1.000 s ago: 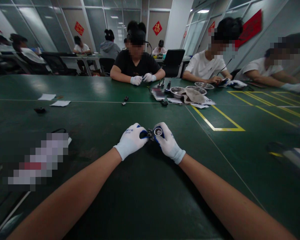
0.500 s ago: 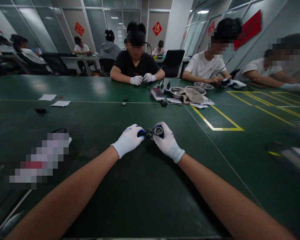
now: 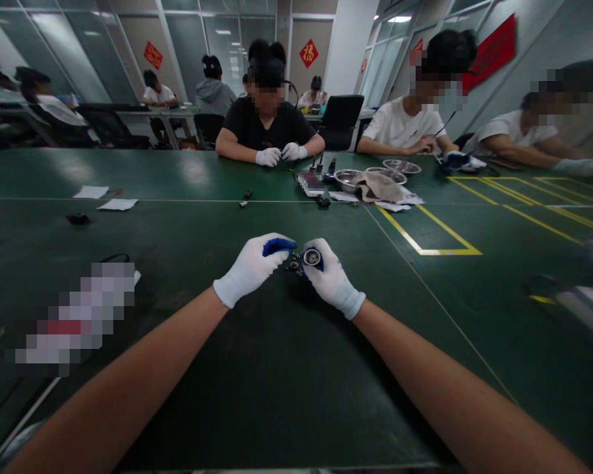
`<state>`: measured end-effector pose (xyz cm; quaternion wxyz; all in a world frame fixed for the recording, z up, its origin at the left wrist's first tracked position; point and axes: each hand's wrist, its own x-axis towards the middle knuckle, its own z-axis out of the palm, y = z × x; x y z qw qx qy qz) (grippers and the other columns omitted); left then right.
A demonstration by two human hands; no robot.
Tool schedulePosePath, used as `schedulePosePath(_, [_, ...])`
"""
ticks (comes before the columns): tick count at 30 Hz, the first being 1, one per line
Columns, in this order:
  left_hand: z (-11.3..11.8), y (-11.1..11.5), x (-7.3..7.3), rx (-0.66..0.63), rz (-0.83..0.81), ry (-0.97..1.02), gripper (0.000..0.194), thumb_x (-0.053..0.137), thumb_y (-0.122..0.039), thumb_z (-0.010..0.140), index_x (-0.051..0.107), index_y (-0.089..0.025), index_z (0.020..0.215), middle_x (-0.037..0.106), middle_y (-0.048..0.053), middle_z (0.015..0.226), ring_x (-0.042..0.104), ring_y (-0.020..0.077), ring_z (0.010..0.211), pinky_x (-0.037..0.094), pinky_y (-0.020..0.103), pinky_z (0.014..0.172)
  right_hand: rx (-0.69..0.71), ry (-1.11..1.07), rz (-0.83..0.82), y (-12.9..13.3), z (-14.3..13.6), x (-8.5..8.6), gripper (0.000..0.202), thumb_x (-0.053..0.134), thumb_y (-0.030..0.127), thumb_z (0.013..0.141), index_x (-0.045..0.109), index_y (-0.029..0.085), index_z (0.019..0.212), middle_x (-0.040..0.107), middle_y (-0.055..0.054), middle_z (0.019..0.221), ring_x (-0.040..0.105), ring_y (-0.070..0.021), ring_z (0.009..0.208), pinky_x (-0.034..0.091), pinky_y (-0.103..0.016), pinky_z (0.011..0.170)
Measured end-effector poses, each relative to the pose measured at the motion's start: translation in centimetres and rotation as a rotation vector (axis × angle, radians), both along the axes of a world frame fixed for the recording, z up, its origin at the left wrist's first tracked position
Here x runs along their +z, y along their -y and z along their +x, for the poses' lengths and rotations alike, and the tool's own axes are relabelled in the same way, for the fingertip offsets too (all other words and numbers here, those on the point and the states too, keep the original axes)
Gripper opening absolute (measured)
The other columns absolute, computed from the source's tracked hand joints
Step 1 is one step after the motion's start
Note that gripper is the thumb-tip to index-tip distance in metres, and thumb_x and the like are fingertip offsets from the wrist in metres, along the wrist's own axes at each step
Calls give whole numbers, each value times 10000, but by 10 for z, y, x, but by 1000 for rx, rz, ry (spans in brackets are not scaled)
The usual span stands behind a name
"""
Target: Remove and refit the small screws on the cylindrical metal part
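Note:
My right hand [image 3: 330,276], in a white glove with blue fingertips, grips a round cylindrical part [image 3: 312,257] with a metal rim. Its open end faces up, and some inner pieces show as a dark pattern. To its left my left hand [image 3: 257,264], gloved alike, is held with fingers and thumb bent toward each other. Anything pinched at its fingertips is too small to make out. Below those fingertips, on the green table [image 3: 257,395], lies a cluster of small dark and shiny parts [image 3: 294,266], one of them round and gear-like.
Farther back stand metal bowls [image 3: 348,179] with a grey cloth [image 3: 379,187], papers and dark tools. A blurred-out long object [image 3: 79,316] lies at left, near white papers [image 3: 117,205]. Yellow tape [image 3: 449,252] marks the right side. A co-worker in black [image 3: 269,125] sits opposite.
My left hand has lifted away from the small parts, up toward the round part's rim, its fingers now arched. My right hand keeps the round part in nearly the same place.

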<state>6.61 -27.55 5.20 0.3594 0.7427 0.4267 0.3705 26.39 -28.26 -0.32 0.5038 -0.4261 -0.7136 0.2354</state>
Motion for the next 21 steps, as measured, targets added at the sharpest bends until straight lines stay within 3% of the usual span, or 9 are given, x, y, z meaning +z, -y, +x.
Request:
schedulePosePath(3, [7,4,4,-28,-11,55,255,692,-161,896,737,-176,1146,783,74,1160,725,231,1107,574,443,1063,28,14,-14,2,0,2,124,579,236,806,520,251,914,557,-18,870,558,-218,813,483,-362,744])
schedulePosePath(10, [16,12,4,-97,186,-111,86,726,-219,910,796,-199,957,688,47,1067,693,198,997,590,377,963,79,67,-14,10,-3,10,107,565,235,831,476,253,887,520,-3,831,525,-198,761,449,-350,695])
schedulePosePath(21, [20,17,19,-71,176,-382,104,714,-224,899,805,-202,945,678,55,1069,681,225,978,597,391,910,109,129,35,8,-5,6,143,574,213,816,442,264,832,489,-16,845,481,-205,750,455,-365,696])
